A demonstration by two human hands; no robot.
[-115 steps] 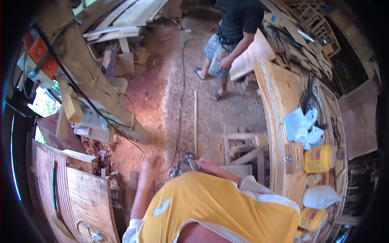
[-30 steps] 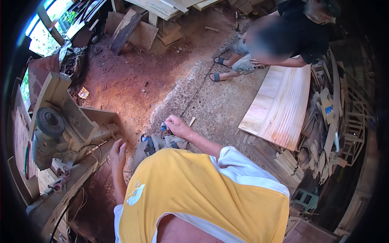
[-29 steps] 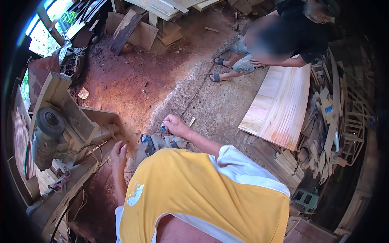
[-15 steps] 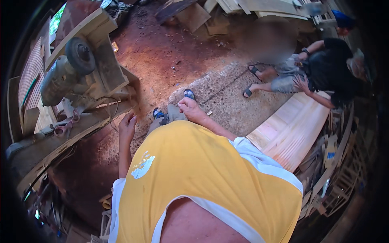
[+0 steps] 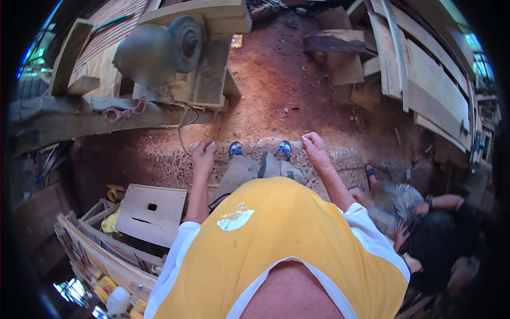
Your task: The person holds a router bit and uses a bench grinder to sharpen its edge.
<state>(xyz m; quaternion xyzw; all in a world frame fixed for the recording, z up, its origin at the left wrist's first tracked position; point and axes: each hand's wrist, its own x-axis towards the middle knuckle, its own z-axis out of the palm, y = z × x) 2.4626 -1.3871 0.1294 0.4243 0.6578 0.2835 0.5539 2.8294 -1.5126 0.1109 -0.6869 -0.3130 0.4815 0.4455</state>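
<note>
Nothing seen held

At upper left a grinder is seen, judged heavy, best gripped round its body; below is hung a cord, likely light and bendy. At centre, the left hand is curled, fingertip contact unclear; the right hand is closed.

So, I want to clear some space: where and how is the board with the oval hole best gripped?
Probably by its oval hole, from above with the left hand: the board seems to lie broad face up, the hole sits near its middle, and that hand is the nearer. I can't tell whether the hole goes right through.
</note>
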